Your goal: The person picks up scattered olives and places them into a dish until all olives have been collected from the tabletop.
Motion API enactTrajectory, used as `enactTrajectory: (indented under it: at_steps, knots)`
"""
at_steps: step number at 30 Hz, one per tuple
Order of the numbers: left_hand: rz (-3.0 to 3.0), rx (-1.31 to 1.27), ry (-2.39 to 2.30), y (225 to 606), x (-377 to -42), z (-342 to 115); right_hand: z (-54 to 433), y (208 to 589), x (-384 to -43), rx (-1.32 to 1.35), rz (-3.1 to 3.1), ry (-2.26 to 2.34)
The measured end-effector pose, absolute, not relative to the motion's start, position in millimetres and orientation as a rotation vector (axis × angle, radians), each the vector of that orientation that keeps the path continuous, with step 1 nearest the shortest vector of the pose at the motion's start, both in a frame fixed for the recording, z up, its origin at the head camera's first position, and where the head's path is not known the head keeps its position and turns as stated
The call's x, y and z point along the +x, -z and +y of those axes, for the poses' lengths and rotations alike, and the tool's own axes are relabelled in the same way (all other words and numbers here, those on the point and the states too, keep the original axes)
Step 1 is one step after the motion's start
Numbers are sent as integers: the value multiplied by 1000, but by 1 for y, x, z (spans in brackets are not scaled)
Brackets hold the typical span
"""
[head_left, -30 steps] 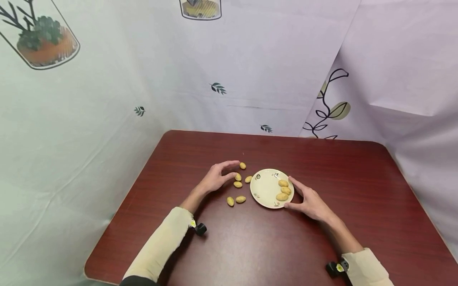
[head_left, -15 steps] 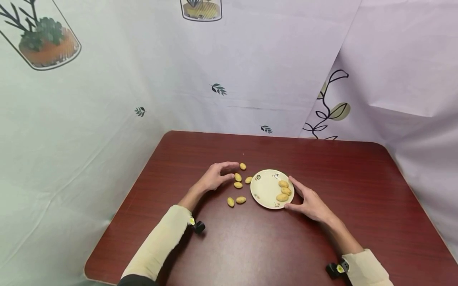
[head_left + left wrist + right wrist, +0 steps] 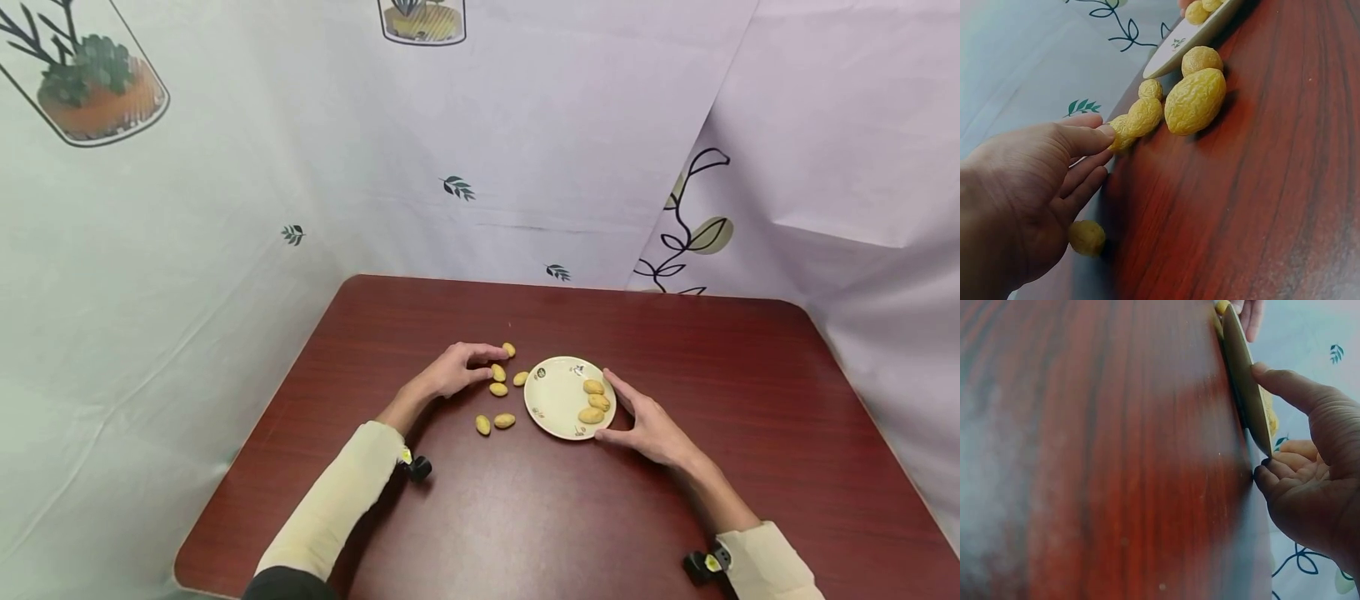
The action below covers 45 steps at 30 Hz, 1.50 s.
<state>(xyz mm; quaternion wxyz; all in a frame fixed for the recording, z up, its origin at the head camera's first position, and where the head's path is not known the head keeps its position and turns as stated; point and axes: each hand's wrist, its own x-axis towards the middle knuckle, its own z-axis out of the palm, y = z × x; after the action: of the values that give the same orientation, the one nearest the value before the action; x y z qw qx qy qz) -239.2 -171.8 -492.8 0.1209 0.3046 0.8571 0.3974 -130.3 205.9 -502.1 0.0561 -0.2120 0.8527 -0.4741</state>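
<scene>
A round cream plate (image 3: 557, 396) with small printed motifs sits on the table, bearing three wrinkled yellow oval pieces (image 3: 598, 402) near its right side. My right hand (image 3: 648, 427) holds the plate's right rim, thumb at the near edge and fingers at the far one. In the right wrist view the thumb (image 3: 1261, 370) touches the rim and the other fingers curl beside it. Left of the plate lie several more such yellow pieces (image 3: 504, 421). Over them reaches my left hand (image 3: 453, 371), fingers extended and thumb apart, with the thumb tip (image 3: 1107, 132) right at one yellow piece (image 3: 1122, 130).
The dark red wooden table (image 3: 570, 517) has rounded corners. White cloth (image 3: 525, 125) printed with plants hangs behind it and at both sides. Small black cameras are strapped at both wrists, the left one (image 3: 418, 468) hanging low over the tabletop.
My left hand has shifted slightly forward and right, its fingertips now overlapping the farthest yellow piece. The right hand, the plate and the yellow pieces stay in place.
</scene>
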Motion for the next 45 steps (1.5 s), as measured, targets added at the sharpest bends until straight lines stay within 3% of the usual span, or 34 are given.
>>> enactTrajectory:
  at_steps: [31,45]
  knots:
    - [2571,914,-1124,496,-243,-168,206,499,-135,-631,2616,1365]
    - [2548,768,-1216,494,-240,-168,207,502,-133,-629,2614,1376]
